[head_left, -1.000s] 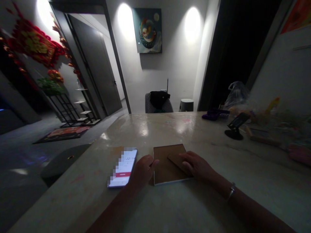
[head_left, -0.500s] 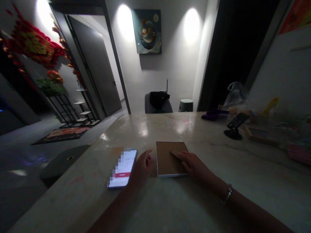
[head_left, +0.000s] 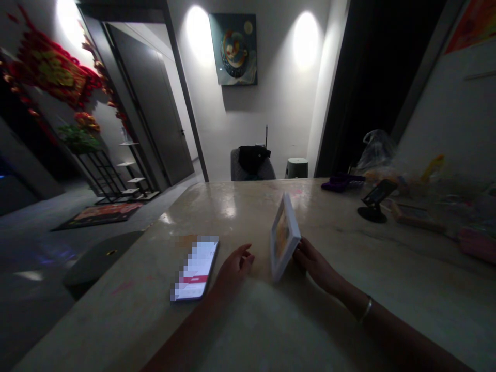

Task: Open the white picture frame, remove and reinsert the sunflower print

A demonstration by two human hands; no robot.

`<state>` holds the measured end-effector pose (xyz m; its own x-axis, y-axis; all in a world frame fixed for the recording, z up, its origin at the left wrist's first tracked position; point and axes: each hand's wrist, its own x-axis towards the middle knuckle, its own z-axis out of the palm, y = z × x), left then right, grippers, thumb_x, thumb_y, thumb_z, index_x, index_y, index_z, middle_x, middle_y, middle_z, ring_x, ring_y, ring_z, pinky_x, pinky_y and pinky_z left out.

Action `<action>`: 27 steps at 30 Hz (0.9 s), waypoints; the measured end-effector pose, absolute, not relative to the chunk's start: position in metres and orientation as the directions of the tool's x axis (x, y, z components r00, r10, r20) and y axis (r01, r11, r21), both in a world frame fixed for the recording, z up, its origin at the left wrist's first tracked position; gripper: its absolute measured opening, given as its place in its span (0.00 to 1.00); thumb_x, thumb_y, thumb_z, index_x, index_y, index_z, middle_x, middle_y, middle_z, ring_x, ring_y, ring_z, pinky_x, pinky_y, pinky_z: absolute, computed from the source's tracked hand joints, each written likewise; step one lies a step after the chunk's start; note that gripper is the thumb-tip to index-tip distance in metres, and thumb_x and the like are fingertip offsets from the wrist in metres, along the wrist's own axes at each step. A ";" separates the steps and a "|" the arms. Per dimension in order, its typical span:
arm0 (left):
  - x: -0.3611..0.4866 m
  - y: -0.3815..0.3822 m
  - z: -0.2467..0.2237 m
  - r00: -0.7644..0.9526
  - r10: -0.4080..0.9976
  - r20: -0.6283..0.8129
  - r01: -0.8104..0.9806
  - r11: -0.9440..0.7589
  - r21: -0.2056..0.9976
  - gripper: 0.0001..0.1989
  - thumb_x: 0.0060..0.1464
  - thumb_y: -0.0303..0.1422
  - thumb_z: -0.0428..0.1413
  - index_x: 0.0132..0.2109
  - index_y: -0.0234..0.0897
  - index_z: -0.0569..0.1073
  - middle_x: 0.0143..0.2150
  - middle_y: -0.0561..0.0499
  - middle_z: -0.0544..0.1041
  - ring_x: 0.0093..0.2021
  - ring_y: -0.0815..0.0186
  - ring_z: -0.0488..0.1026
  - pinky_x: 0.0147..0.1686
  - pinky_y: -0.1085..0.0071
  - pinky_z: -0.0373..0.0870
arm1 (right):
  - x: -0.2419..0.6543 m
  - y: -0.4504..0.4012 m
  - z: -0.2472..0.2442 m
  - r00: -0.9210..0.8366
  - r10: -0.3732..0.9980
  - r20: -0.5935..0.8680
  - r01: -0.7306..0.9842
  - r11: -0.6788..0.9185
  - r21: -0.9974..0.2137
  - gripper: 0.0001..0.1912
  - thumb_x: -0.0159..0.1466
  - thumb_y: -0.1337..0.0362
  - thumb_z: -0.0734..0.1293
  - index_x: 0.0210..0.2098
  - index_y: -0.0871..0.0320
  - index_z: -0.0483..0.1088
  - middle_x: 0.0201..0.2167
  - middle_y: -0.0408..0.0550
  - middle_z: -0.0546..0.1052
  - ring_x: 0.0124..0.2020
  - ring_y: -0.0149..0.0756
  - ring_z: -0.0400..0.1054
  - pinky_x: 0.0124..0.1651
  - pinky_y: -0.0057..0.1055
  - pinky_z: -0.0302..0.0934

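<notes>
A white picture frame stands tilted up on edge over the marble table, its front facing left; the picture inside is seen at a slant and cannot be made out. Behind it, my right hand grips the back, with the fingertips partly hidden by the frame. My left hand rests just left of the frame, apart from it, fingers loosely bent and spread, holding nothing. Left of that hand lies a lit smartphone, its screen partly blurred into blocks.
To the right sit a black phone stand, a wooden frame-like object, a purple item and a clear plastic bag. A chair with a black bag is past the far edge; a stool stands left.
The frame lay flat, brown back upward, with my right hand at its stand flap. Now my right hand has lifted and turned it upright. My left hand has shifted slightly right.
</notes>
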<state>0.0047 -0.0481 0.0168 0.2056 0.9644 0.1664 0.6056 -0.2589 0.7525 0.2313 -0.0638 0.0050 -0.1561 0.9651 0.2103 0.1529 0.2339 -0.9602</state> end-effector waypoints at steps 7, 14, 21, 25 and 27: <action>0.008 -0.048 0.014 0.284 0.946 0.158 0.520 -0.290 0.803 0.24 0.52 0.40 0.44 0.54 0.32 0.61 0.46 0.43 0.71 0.44 0.63 0.69 0.44 0.68 0.63 | 0.220 -0.076 0.020 -0.260 0.953 0.158 -0.056 0.148 -0.987 0.20 0.56 0.56 0.63 0.46 0.55 0.65 0.48 0.50 0.70 0.49 0.46 0.62 0.53 0.50 0.53; 0.008 -0.045 0.007 0.190 0.951 0.244 0.483 -0.307 0.820 0.21 0.49 0.37 0.49 0.50 0.35 0.65 0.52 0.42 0.66 0.50 0.59 0.65 0.50 0.62 0.60 | 0.225 -0.079 0.018 -0.466 0.880 0.096 -0.063 0.075 -0.995 0.26 0.51 0.58 0.69 0.48 0.55 0.65 0.49 0.51 0.69 0.49 0.42 0.63 0.55 0.47 0.52; 0.001 -0.039 0.000 0.138 0.981 0.137 0.320 -0.175 0.931 0.26 0.41 0.29 0.54 0.52 0.34 0.63 0.56 0.42 0.62 0.53 0.59 0.63 0.50 0.64 0.62 | 0.230 -0.077 0.023 -0.589 0.808 0.019 -0.046 -0.010 -0.999 0.23 0.50 0.60 0.69 0.45 0.56 0.67 0.47 0.50 0.70 0.48 0.41 0.64 0.54 0.46 0.54; 0.000 -0.038 0.001 0.142 0.989 0.053 0.299 -0.094 0.950 0.27 0.40 0.28 0.53 0.52 0.30 0.62 0.56 0.40 0.62 0.50 0.60 0.66 0.48 0.65 0.64 | 0.240 -0.072 0.020 -0.538 0.829 -0.152 0.018 -0.169 -0.985 0.20 0.50 0.60 0.68 0.42 0.57 0.69 0.38 0.49 0.74 0.39 0.38 0.68 0.45 0.41 0.62; 0.000 -0.039 0.001 0.134 0.990 0.051 0.315 -0.091 0.945 0.25 0.41 0.29 0.53 0.51 0.31 0.64 0.55 0.40 0.63 0.49 0.59 0.67 0.48 0.64 0.64 | 0.247 -0.068 0.019 -0.465 0.849 -0.250 0.068 -0.248 -0.966 0.17 0.52 0.59 0.66 0.40 0.59 0.70 0.33 0.48 0.76 0.34 0.36 0.69 0.40 0.37 0.64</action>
